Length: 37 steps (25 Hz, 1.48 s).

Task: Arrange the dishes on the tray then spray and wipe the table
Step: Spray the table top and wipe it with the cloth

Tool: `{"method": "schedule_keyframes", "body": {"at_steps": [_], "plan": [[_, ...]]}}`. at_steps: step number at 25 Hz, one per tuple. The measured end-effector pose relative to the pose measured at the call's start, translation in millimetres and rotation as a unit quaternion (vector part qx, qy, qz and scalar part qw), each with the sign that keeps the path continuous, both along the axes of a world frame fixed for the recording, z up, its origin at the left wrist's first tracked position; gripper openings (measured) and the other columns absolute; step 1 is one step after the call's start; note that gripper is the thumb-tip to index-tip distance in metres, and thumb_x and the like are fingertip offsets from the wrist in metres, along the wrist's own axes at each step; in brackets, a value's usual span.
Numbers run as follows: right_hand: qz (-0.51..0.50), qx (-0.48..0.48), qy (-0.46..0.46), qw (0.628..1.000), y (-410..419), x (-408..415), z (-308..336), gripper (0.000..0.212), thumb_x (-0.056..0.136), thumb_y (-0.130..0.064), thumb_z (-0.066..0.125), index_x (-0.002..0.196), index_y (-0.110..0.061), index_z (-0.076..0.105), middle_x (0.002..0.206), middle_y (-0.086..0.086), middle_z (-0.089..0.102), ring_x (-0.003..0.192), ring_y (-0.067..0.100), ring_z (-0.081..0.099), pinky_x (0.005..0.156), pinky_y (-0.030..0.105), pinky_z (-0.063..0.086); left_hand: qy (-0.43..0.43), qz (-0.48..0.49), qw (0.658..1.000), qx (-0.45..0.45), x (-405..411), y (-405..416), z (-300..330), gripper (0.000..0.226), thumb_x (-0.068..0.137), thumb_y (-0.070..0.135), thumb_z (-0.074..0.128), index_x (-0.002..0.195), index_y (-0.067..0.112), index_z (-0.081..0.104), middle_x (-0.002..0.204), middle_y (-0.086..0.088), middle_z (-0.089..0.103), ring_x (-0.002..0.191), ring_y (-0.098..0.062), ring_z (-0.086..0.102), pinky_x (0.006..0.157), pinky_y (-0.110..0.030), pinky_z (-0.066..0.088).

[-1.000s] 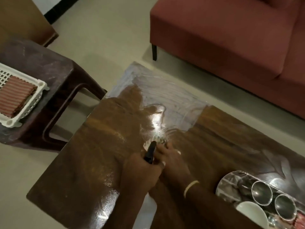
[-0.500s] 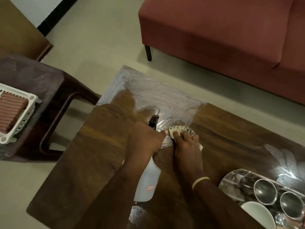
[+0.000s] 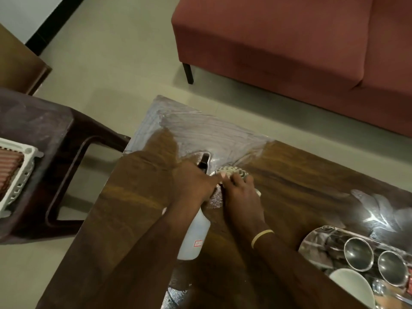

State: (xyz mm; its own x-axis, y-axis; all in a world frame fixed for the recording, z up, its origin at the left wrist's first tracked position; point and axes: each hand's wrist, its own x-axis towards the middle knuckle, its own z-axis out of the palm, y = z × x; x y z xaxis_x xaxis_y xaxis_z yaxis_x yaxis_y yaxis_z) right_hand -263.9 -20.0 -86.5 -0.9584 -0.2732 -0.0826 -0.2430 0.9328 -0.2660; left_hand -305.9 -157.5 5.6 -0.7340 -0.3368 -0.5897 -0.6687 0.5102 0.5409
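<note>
Dark glossy wood fills the head view: the table point(image 3: 301, 186) runs from lower left to upper right, with a pale, streaky wet patch at its far corner. Near the edge of that patch the right hand point(image 3: 242, 195) presses a light patterned cloth point(image 3: 233, 171) flat against the surface, fingers bent over it; only the front edge of the cloth shows beyond the fingertips. Just beside it, touching thumb to knuckle, the left hand point(image 3: 192, 186) grips the neck of a white spray bottle point(image 3: 196, 235), whose dark nozzle points toward the wet patch while its body angles back under the forearm. Whether a finger sits on the trigger cannot be told.

At the lower right the shiny metal tray point(image 3: 312, 241) already carries the dishes: two steel cups point(image 3: 359, 253), a white bowl point(image 3: 352, 288) and something small and glassy by the edge. To the left, apart from the table, a dark stool point(image 3: 44, 130) holds a white plastic basket point(image 3: 20, 175); a red sofa point(image 3: 289, 52) stands beyond.

The arranging looks finished and the wiping is under way, with most of the near table still dry. The risks seem plain. The bottle is carried low and tilted over the wood, so a loose grip could drop it or drag it through the wet film. A broad sweep to the right could bring forearm or cloth against the tray and rattle the cups. The liquid lies close to the far corner, and a push that way could send it over the edge onto the floor.
</note>
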Motion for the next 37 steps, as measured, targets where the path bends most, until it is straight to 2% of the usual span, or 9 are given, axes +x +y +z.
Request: {"method": "schedule_keyframes", "body": {"at_steps": [6, 9, 14, 19, 24, 28, 29, 33, 37], "plan": [[-0.108, 0.004, -0.003, 0.994, 36.4, -68.0, -7.0, 0.035, 0.095, -0.011, 0.052, 0.129, -0.016, 0.058, 0.117, 0.01, 0.056, 0.106, 0.035, 0.045, 0.082, 0.048, 0.052, 0.223, 0.012, 0.975, 0.015, 5.5, -16.1, 2.3, 0.027, 0.078, 0.038, 0.079, 0.073, 0.015, 0.066, 0.062, 0.001, 0.063, 0.06, -0.014, 0.062, 0.055, -0.022, 0.045], [-0.183, -0.003, -0.004, 0.983, 15.1, -61.0, -3.7, 0.036, 0.096, -0.009, 0.049, 0.131, -0.013, 0.057, 0.123, 0.012, 0.056, 0.107, 0.037, 0.044, 0.081, 0.046, 0.05, 0.182, 0.05, 0.982, 0.018, 6.8, -25.6, -4.1, 0.032, 0.077, 0.04, 0.079, 0.073, 0.011, 0.067, 0.065, -0.005, 0.067, 0.062, -0.019, 0.065, 0.059, -0.032, 0.052], [0.039, 0.031, 0.014, 0.999, 12.3, -72.1, -1.9, 0.045, 0.092, -0.016, 0.056, 0.137, -0.017, 0.05, 0.124, 0.008, 0.053, 0.107, 0.029, 0.043, 0.078, 0.043, 0.055, 0.042, 0.094, 0.995, 0.012, -2.6, -33.2, -10.7, 0.03, 0.078, 0.04, 0.079, 0.073, 0.013, 0.065, 0.069, -0.004, 0.066, 0.065, -0.019, 0.066, 0.06, -0.031, 0.056], [-0.215, 0.04, 0.005, 0.976, 13.0, -90.5, -2.2, 0.049, 0.087, -0.002, 0.056, 0.135, -0.011, 0.053, 0.127, 0.017, 0.053, 0.114, 0.041, 0.043, 0.091, 0.048, 0.047, -0.033, 0.027, 0.999, 0.025, -11.9, -40.5, -11.3, 0.032, 0.071, 0.042, 0.083, 0.073, 0.02, 0.06, 0.073, 0.0, 0.068, 0.06, -0.018, 0.07, 0.063, -0.034, 0.062], [0.076, 0.039, 0.015, 0.996, -24.2, -94.5, 0.2, 0.054, 0.084, -0.011, 0.068, 0.135, -0.017, 0.05, 0.119, 0.006, 0.055, 0.105, 0.028, 0.044, 0.072, 0.039, 0.053, 0.014, 0.058, 0.998, -0.002, -20.2, -43.0, -9.6, 0.033, 0.075, 0.038, 0.08, 0.09, 0.01, 0.07, 0.081, -0.004, 0.068, 0.064, -0.012, 0.063, 0.049, -0.021, 0.046], [-0.205, 0.032, -0.011, 0.978, -10.1, -111.2, -0.8, 0.043, 0.089, -0.004, 0.055, 0.132, -0.012, 0.056, 0.124, 0.016, 0.055, 0.11, 0.039, 0.045, 0.085, 0.045, 0.048, 0.019, 0.058, 0.998, 0.023, -19.7, -51.9, -13.3, 0.038, 0.069, 0.045, 0.082, 0.083, 0.012, 0.069, 0.077, -0.006, 0.07, 0.068, -0.023, 0.069, 0.063, -0.036, 0.06], [-0.194, 0.027, -0.004, 0.981, -28.4, -98.1, 0.3, 0.047, 0.087, -0.004, 0.058, 0.132, -0.013, 0.054, 0.126, 0.014, 0.054, 0.111, 0.039, 0.044, 0.084, 0.044, 0.048, 0.02, 0.057, 0.998, 0.026, -17.9, -53.3, -13.3, 0.038, 0.068, 0.047, 0.082, 0.08, 0.013, 0.068, 0.075, -0.006, 0.07, 0.068, -0.022, 0.068, 0.065, -0.036, 0.06], [0.185, -0.007, -0.004, 0.983, -82.2, -87.7, 3.4, 0.037, 0.093, -0.023, 0.058, 0.129, -0.016, 0.056, 0.124, 0.006, 0.056, 0.112, 0.031, 0.047, 0.081, 0.038, 0.049, 0.011, 0.052, 0.999, 0.007, -9.4, -61.8, -12.7, 0.03, 0.074, 0.041, 0.08, 0.071, 0.016, 0.063, 0.069, -0.002, 0.066, 0.06, -0.013, 0.063, 0.052, -0.027, 0.051], [-0.098, 0.036, 0.003, 0.995, -47.3, -157.1, 7.3, 0.036, 0.096, -0.011, 0.052, 0.132, -0.012, 0.055, 0.123, 0.015, 0.056, 0.112, 0.035, 0.044, 0.083, 0.046, 0.05, -0.031, 0.073, 0.996, 0.029, -5.7, -77.8, -18.6, 0.035, 0.071, 0.04, 0.083, 0.082, 0.011, 0.066, 0.072, -0.005, 0.069, 0.053, -0.016, 0.066, 0.049, -0.026, 0.054]]}}
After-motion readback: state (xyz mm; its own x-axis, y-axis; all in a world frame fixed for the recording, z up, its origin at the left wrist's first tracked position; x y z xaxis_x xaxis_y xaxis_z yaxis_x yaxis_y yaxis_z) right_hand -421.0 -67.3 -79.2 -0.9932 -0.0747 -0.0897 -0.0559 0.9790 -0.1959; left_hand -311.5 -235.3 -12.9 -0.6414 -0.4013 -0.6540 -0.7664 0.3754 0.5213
